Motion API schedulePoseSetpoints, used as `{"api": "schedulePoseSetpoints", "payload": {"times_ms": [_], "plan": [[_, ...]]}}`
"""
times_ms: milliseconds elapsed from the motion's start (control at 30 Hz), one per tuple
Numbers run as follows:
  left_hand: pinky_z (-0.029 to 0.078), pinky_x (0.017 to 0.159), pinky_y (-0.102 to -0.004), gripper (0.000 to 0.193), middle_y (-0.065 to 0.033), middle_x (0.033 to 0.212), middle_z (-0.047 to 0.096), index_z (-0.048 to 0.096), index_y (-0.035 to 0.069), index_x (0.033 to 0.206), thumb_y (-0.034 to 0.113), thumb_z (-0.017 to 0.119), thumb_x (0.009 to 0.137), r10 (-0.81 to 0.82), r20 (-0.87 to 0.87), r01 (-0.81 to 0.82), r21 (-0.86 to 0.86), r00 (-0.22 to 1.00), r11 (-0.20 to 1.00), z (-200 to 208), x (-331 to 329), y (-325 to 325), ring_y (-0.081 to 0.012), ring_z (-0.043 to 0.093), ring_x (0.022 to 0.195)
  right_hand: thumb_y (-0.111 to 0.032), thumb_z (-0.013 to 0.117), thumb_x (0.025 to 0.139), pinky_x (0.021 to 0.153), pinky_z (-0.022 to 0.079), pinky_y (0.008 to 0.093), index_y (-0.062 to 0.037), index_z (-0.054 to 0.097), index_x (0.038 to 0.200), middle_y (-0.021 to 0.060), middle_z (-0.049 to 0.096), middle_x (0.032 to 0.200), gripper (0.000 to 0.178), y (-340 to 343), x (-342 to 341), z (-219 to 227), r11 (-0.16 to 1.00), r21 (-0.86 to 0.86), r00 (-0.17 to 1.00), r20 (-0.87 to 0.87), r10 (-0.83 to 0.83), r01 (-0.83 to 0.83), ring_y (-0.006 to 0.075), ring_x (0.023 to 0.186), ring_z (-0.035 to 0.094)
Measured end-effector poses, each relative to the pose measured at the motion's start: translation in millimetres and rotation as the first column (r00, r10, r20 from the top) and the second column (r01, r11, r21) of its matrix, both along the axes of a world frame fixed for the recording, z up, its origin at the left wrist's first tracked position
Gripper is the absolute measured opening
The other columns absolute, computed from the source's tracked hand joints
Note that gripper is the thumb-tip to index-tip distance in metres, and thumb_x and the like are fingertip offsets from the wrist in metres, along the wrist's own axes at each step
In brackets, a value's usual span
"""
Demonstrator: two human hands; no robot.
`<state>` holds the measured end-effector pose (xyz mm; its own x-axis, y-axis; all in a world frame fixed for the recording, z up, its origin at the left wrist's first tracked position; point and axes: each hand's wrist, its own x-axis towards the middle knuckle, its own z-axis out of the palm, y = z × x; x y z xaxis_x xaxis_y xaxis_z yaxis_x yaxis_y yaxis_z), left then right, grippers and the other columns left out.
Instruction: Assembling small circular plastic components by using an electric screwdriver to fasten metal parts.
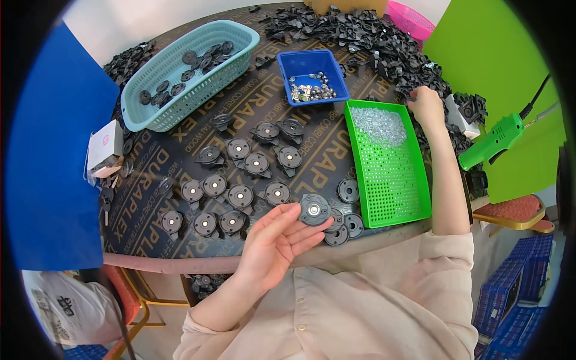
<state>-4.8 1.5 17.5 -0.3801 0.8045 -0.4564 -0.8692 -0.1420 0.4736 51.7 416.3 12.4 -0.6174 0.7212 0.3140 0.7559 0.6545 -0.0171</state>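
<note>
My left hand [273, 243] grips the edge of a round black plastic disc part [314, 209] with a silver metal centre, held up over the table's near edge. My right hand [428, 108] reaches to the heap of black plastic parts [393, 45] at the right; its fingers are closed, and what they pinch is hard to make out. Between the hands stands a green perforated tray [424, 204] with clear small pieces [378, 126] at its far end. Several plain black discs [348, 191] lie beside it. Left of these, several disc parts with metal centres [240, 196] sit in loose rows.
A blue bin [313, 57] of small metal pieces stands behind the tray. At the far left is a light blue basket [141, 123] with black discs. A green power screwdriver [495, 143] hangs at the right. A white box [105, 147] sits by the left blue panel [51, 150].
</note>
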Motion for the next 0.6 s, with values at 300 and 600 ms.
{"api": "schedulePoseSetpoints", "payload": {"times_ms": [300, 600], "plan": [[0.052, 0.094, -0.0389, 0.018, -0.0163, 0.117, 0.061, 0.05, 0.003, 0.11, 0.016, 0.044, 0.099, 0.029, 0.063, -0.031, 0.03, 0.998, 0.999, -2.0, 0.3, -2.0, -0.0324, 0.059, 0.113, -0.003, 0.073, 0.073, 0.074, 0.05, 0.0293, -0.0036, 0.072, 0.097, 0.0085, 0.069, 0.092, 0.024, -208.0, 31.7, 54.4, 0.416, -0.208, 0.453, -0.594, 0.665, -0.885, 0.0192, 0.083, 0.064], [0.051, 0.096, -0.0381, 0.021, -0.0133, 0.114, 0.061, 0.049, 0.0, 0.109, 0.018, 0.043, 0.1, 0.007, 0.011, -0.008, 0.052, 1.0, 0.999, -1.1, 8.9, 1.1, -0.0242, 0.062, 0.106, -0.001, 0.076, 0.066, 0.072, 0.05, 0.0327, -0.0044, 0.072, 0.096, 0.0076, 0.067, 0.094, 0.03, -234.2, 45.5, 26.1, 0.367, -0.171, 0.392, -0.596, 0.7, -0.914, 0.0235, 0.085, 0.061]]}}
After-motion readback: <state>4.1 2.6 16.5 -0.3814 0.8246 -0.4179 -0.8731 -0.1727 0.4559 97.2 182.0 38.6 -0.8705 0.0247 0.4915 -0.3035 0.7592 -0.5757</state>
